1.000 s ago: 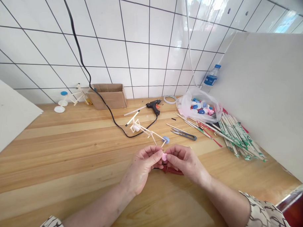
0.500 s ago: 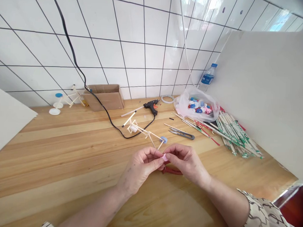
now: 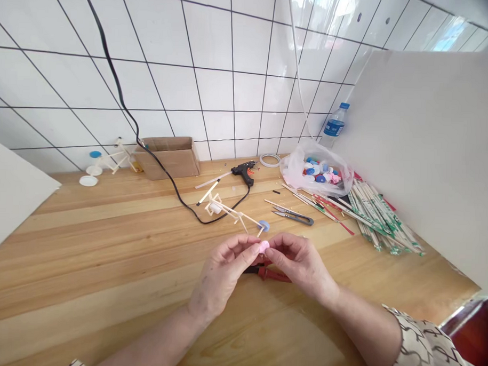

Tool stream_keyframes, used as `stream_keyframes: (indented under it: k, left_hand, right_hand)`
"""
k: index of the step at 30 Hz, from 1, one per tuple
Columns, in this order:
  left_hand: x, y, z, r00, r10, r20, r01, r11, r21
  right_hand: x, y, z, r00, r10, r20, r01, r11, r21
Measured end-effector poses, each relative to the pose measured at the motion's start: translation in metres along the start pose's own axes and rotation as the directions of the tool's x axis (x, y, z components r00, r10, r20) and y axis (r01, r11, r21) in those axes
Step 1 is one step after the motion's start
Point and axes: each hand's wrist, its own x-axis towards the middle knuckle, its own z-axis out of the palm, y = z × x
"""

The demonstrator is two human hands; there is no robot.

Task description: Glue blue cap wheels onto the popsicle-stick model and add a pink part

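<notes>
Between the fingertips of both hands is a small pink piece [image 3: 264,247], rounded and partly covered; its exact kind cannot be made out. My left hand [image 3: 230,268] pinches it from the left with thumb and fingers. From the right, my right hand [image 3: 301,262] closes on its other side. Under the hands lie red-handled pliers [image 3: 275,275], half hidden. Just beyond the fingers stands a small frame of wooden sticks [image 3: 231,210] with a light-blue bottle cap [image 3: 263,225] at its near end.
Behind are a glue gun [image 3: 244,173], a tape roll [image 3: 270,160] and a cardboard box [image 3: 168,158]. Thread snips [image 3: 294,215] lie to the right, near a bag of bottle caps [image 3: 316,169] and wrapped chopsticks [image 3: 382,214]. Another stick frame [image 3: 119,160] stands far left.
The pink piece has been turned and raised slightly, so more of it shows. The hands have shifted a little, uncovering more of the pliers beneath.
</notes>
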Motion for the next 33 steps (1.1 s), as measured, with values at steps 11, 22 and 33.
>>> stream_keyframes:
  k: [11, 22, 33]
  left_hand:
    - [0.002, -0.004, -0.007, 0.998, 0.039, 0.058, -0.051, 0.973, 0.225]
    - [-0.003, -0.006, 0.005, 0.993, -0.004, -0.115, 0.005, 1.0, 0.012]
    - [-0.004, -0.006, 0.008, 0.991, -0.042, -0.127, 0.029, 0.994, -0.101]
  right_hand:
    - [0.003, 0.007, -0.004, 0.981, -0.188, 0.052, 0.195, 0.94, -0.278]
    - [-0.002, 0.019, 0.006, 0.974, -0.206, -0.091, 0.199, 0.977, -0.081]
    - [-0.002, 0.014, 0.005, 0.982, -0.179, -0.066, 0.178, 0.984, -0.022]
